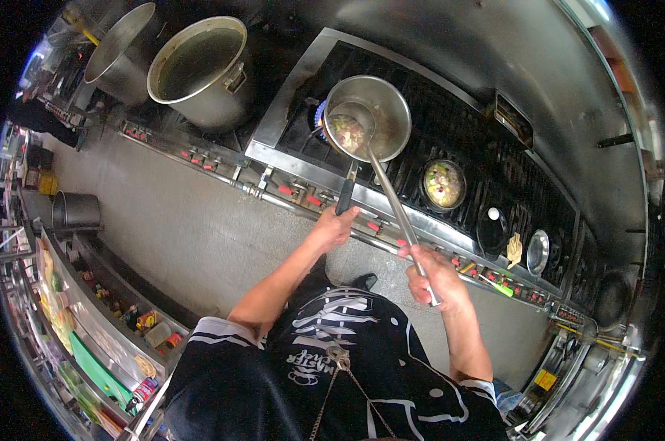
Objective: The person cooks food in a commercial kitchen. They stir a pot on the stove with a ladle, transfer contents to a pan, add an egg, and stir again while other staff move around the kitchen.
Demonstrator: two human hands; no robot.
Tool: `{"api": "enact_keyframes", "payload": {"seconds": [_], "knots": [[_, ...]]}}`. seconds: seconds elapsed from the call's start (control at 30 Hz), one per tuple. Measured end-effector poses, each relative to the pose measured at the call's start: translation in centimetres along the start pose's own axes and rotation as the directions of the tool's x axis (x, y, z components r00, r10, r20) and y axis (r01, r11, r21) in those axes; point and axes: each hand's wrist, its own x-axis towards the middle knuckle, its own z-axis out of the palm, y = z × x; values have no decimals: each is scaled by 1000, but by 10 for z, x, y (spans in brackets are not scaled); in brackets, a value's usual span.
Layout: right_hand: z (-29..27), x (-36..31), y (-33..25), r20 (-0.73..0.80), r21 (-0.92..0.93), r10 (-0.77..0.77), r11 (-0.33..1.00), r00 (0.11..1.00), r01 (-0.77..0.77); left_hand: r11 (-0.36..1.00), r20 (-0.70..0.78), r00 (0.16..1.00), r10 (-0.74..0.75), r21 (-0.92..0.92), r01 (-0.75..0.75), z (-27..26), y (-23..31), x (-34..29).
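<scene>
My left hand (335, 226) is closed around the black handle of a steel saucepan (393, 116), which is over the stove (288, 140) with a blue flame (320, 117) beside its left edge. In my right hand (437, 275) is the long metal handle of a ladle (393, 195), slanting up to the saucepan. The ladle's bowl is inside the pan, at chunky pale, green and pinkish food (347, 134). To the right, a small round dark pan (443, 185) on the grates holds similar pieces in liquid.
Two large stockpots, a near one (200, 73) and a farther one (123, 55), stand left of the stove. Farther right lie a white round item (493, 213), a crumpled cloth (515, 251), a metal bowl (538, 252) and a green-handled utensil (498, 285). A prep counter (105, 331) runs along the lower left.
</scene>
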Motion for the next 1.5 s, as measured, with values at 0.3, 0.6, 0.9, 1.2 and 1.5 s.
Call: {"api": "enact_keyframes", "payload": {"seconds": [0.3, 0.6, 0.9, 1.2, 1.5], "knots": [[-42, 1, -1, 201, 400, 13, 912, 980, -94, 999, 69, 996, -50, -13, 51, 3, 3, -20], [-84, -49, 7, 184, 562, -112, 827, 976, -11, 993, 40, 992, -116, 32, 115, 28, 17, -25], [-129, -137, 35, -23, 586, -209, 790, 978, 182, 992, 61, 992, -114, 59, 110, 57, 42, 2], [-153, -133, 67, -302, 389, -53, 905, 952, 174, 990, 234, 964, -126, 86, 108, 89, 56, 69], [-143, -108, 110, -615, -607, -347, 782, 708, -144, 986, 257, 953, -163, 57, 154, 101, 40, 116]]}}
